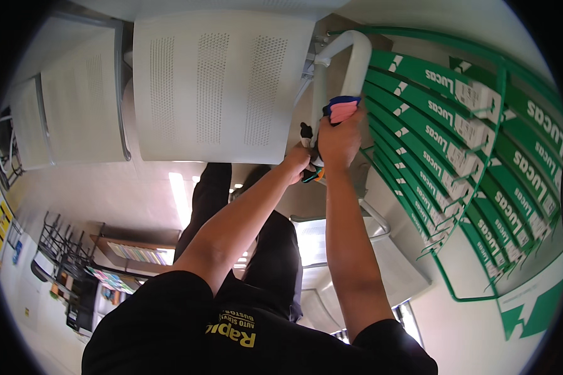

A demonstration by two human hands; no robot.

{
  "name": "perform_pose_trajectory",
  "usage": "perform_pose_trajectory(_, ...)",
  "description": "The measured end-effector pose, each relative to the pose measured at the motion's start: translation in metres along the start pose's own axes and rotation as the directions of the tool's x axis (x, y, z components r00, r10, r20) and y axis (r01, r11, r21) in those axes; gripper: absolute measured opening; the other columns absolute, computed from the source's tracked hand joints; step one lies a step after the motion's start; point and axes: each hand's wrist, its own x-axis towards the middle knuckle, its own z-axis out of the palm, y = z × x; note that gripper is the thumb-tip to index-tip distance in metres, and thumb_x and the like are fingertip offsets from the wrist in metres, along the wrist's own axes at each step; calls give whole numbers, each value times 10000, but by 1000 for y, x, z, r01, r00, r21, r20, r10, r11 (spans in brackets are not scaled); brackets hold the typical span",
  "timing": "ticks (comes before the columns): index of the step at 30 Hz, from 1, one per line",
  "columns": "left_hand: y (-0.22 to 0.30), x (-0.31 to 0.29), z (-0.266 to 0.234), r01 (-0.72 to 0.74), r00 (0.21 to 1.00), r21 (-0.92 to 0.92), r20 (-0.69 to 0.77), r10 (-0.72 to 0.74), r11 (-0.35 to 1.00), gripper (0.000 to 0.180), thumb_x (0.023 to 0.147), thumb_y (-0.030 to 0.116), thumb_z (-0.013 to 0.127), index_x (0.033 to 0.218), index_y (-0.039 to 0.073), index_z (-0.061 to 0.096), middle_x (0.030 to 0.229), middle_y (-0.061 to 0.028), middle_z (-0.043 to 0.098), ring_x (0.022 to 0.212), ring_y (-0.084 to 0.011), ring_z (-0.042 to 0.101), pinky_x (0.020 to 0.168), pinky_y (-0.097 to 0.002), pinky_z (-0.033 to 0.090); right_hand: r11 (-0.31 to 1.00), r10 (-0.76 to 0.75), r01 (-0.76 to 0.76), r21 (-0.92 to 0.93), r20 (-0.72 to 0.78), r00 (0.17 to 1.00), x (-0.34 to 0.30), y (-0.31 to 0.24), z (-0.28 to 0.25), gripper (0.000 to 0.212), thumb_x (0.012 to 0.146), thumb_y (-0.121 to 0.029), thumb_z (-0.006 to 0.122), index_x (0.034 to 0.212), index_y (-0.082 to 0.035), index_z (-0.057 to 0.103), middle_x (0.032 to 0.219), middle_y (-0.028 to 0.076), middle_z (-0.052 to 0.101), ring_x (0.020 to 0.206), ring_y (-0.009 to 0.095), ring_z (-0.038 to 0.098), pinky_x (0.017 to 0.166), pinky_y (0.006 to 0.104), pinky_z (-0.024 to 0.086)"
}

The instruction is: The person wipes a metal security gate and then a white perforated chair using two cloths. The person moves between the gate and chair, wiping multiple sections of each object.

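Observation:
A light-grey metal bench with perforated seat panels (211, 87) fills the upper middle, and a looped tubular armrest (355, 65) rises at its right end. My right hand (341, 140) is closed on a bunched pink and dark-blue cloth (343, 111), pressed against the armrest tube. Just left of it and lower, my left hand (299, 164) is closed round a slim item with a black tip (306, 130) above the fist and orange and teal colours below it. My fingers hide most of that item, so its kind is unclear.
A green wire rack (502, 125) with rows of green-and-white boxes (441, 106) stands close on the right. More grey seats (75, 106) continue to the left. Another grey seat (388, 269) lies behind my right forearm. Stacked dark chairs (59, 240) and shelves (134, 250) stand at lower left.

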Motion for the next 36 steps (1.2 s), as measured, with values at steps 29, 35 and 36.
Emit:
perform_pose_trajectory(29, 106, 19, 49, -179, 886, 970, 233, 400, -167, 530, 964, 107, 575, 1485, 43, 497, 1675, -259, 223, 1273, -532, 553, 998, -524, 539, 672, -125, -118, 731, 268, 955, 282, -72, 22, 404, 881, -386, 755, 1043, -16, 740, 1027, 184, 744, 938, 317, 703, 846, 437, 551)
perform_pose_trajectory(35, 78, -20, -17, -422, 896, 690, 418, 152, 588, 609, 968, 187, 630, 1553, 140, 466, 1614, -206, 374, 1220, -357, 625, 1019, -418, 506, 773, -290, -107, 625, 498, 817, 322, -8, 90, 370, 926, -328, 709, 1140, -26, 711, 1114, 160, 728, 1022, 286, 683, 919, 409, 525)
perform_pose_trajectory(36, 78, -32, -22, -362, 911, 644, 396, 111, 674, 614, 977, 201, 633, 1562, 142, 457, 1566, -202, 436, 1177, -326, 641, 1014, -410, 502, 781, -317, -60, 622, 476, 820, 319, 5, 101, 368, 933, -317, 700, 1161, -28, 704, 1130, 158, 723, 1036, 283, 679, 932, 406, 519)
